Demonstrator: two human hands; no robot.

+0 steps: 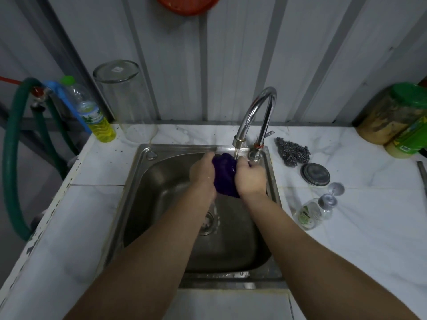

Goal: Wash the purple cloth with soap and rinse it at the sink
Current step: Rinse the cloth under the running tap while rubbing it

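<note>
The purple cloth [225, 175] is bunched up between both hands over the steel sink [147, 181], right under the spout of the curved chrome tap [256, 112]. My left hand [203, 172] grips its left side and my right hand [250, 175] grips its right side. Water runs from the spout onto the cloth and drips down toward the drain [206, 224]. A bottle of yellow dish soap [97, 118] stands at the back left of the counter.
A steel wool pad [293, 153], a round metal lid [315, 174] and a small bottle lying on its side [312, 212] sit right of the sink. An upturned glass jar [127, 100] stands behind it. Green-lidded jars [397, 116] occupy the far right; a green hose [13, 158] hangs left.
</note>
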